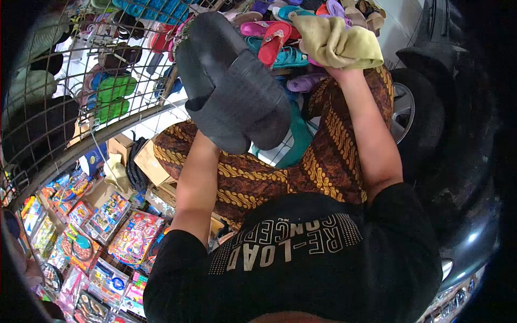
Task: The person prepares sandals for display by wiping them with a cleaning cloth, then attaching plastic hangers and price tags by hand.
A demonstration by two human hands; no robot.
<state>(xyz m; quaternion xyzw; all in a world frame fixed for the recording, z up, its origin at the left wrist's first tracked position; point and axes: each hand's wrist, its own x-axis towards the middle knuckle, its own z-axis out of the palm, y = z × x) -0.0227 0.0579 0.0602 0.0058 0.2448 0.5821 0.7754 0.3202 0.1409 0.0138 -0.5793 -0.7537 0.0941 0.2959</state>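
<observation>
A pair of black slide sandals point(239, 91) is held up in front of me, one overlapping the other. My left forearm point(196, 177) reaches up to them from below; the hand itself is hidden behind the sandals, which it supports. In my right hand point(344, 74) is a crumpled pale-yellow cloth point(339, 46), bunched over the fingers so that they are mostly covered. The cloth is raised to the right of the sandals and apart from them. Behind the two lie a red flip-flop point(274, 43) and a purple sandal point(307, 82).
A wire grid rack point(113, 59) with hanging footwear, including green clogs point(114, 97), rises on the left. Packaged toys point(134, 237) are spread at lower left. A car wheel point(403, 110) stands close on the right. My legs in patterned trousers point(344, 145) are bent below my hands.
</observation>
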